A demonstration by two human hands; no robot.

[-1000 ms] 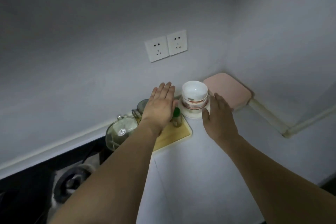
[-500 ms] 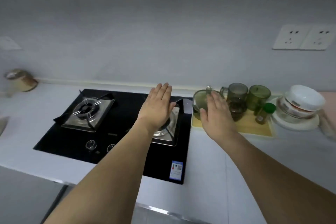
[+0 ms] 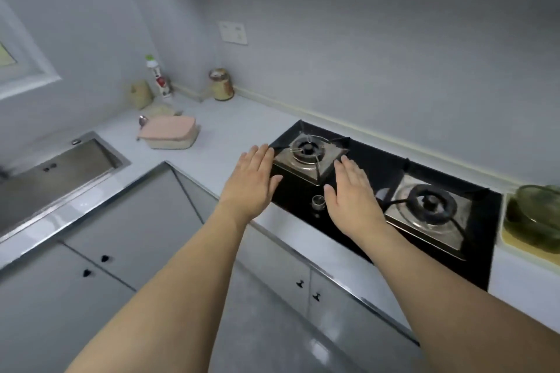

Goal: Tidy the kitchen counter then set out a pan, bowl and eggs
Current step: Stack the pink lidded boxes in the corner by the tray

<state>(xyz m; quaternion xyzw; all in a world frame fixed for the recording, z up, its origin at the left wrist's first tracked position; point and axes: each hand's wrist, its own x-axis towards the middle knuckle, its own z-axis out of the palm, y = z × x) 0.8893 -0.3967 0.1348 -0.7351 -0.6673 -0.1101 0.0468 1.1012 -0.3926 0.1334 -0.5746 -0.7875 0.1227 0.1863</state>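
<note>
Counter [image 3: 242, 118] lies under left hand [image 3: 253, 180] and right hand [image 3: 351, 194], both flat.

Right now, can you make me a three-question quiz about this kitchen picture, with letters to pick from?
1. Where is the pink box?
A. on the counter between sink and stove
B. inside the sink
C. on a burner

2. How many burners does the stove have?
A. one
B. two
C. four

3. What are the hands doing?
A. holding a pan
B. gripping a cup
C. held flat and open, holding nothing

Answers: 1 A, it sits on the counter right of the sink. 2 B, two burner rings show. 3 C, the left hand and right hand have straight fingers and hold nothing.
</note>
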